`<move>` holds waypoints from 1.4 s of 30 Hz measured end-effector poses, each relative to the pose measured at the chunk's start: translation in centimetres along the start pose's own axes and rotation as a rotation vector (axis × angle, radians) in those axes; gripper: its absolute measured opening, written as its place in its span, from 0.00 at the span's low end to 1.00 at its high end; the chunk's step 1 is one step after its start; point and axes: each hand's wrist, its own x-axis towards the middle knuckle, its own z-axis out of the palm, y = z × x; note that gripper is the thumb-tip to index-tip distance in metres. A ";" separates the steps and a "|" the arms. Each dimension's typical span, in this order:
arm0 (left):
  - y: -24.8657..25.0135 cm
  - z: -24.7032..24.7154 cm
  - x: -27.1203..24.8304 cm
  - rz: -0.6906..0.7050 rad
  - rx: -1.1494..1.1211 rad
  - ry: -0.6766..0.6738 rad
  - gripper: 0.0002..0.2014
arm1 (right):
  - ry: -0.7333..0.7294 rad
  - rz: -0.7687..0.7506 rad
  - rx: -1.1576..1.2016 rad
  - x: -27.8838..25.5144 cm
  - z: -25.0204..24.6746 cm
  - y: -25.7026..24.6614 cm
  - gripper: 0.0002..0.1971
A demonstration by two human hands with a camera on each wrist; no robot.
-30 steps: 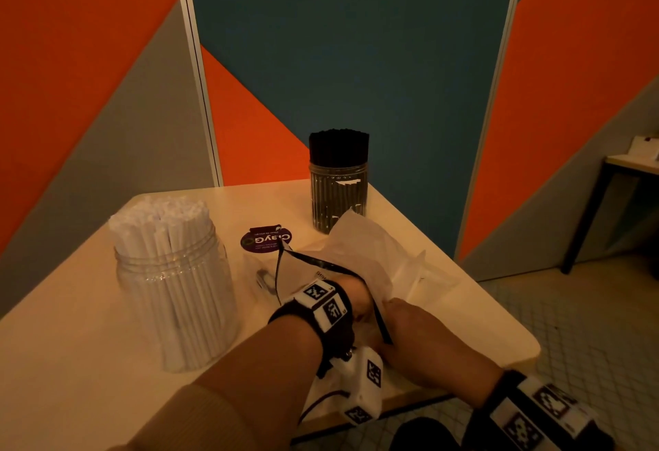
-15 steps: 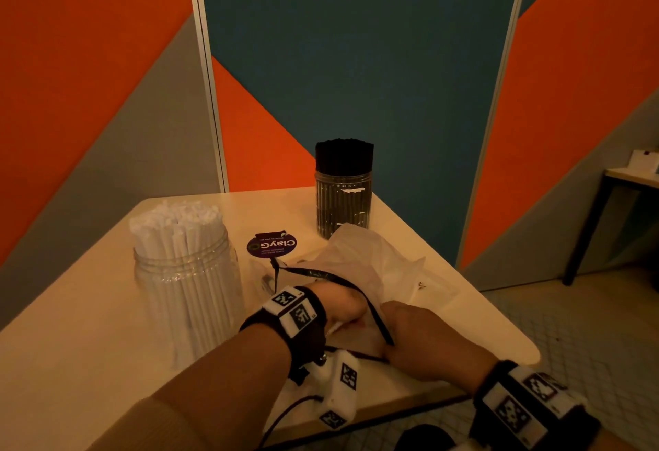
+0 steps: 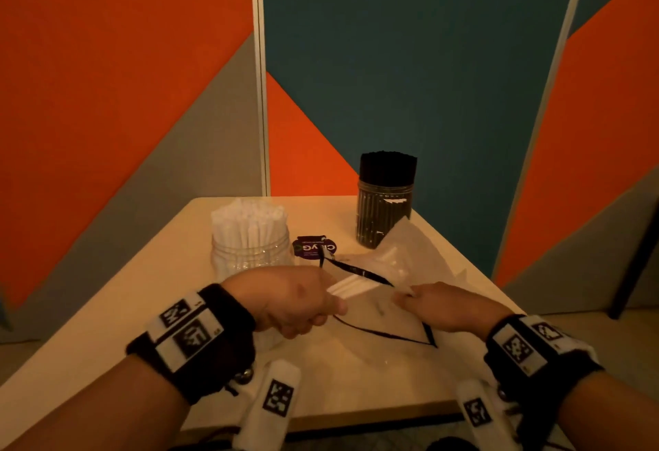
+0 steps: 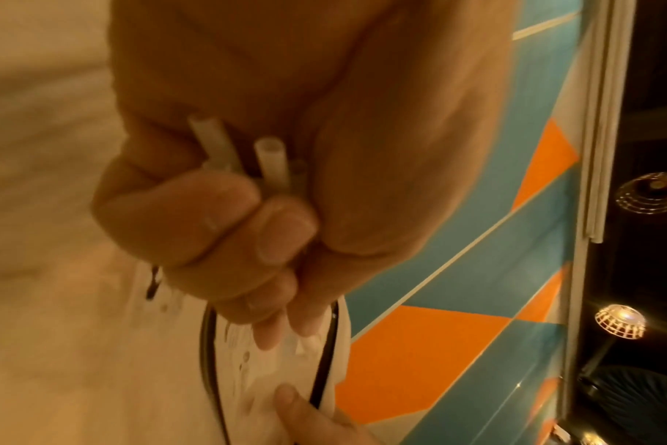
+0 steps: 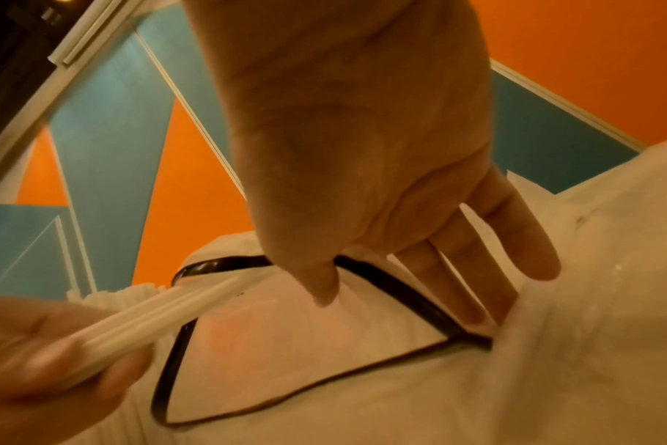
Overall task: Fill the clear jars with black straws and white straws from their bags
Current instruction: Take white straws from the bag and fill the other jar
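On the table, my left hand (image 3: 317, 306) grips a few white straws (image 3: 351, 288), drawn partway out of the mouth of the clear bag (image 3: 399, 265). Their cut ends (image 4: 270, 158) stick out of my fist in the left wrist view. My right hand (image 3: 410, 295) pinches the bag's black-trimmed rim (image 5: 412, 296) and holds the mouth wide. Just behind my left hand stands the clear jar of white straws (image 3: 249, 236), packed full. At the back of the table is the jar of black straws (image 3: 385, 208), also full.
A purple round label (image 3: 313, 247) on a black cord lies between the jars. The beige table (image 3: 107, 325) ends close in front of me and at the right. Orange, grey and teal wall panels stand right behind it.
My left hand has come out of the bag toward the left with a few white straws in its grip. The right hand still holds the bag's rim.
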 end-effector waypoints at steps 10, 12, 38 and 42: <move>-3.3 -3.7 -6.7 0.115 0.073 -0.083 0.04 | -0.037 0.239 0.108 1.5 -0.6 -1.6 0.30; -3.8 -3.6 -6.8 0.138 0.062 -0.082 0.04 | -0.135 0.168 0.098 0.4 -1.5 -1.8 0.35; -6.0 -3.2 -5.8 0.491 -0.498 0.244 0.05 | 0.247 -0.741 0.807 0.1 -6.8 -16.2 0.17; -4.9 -5.2 -7.4 0.621 -0.666 0.344 0.04 | 0.010 -0.757 0.365 1.6 -4.5 -17.5 0.47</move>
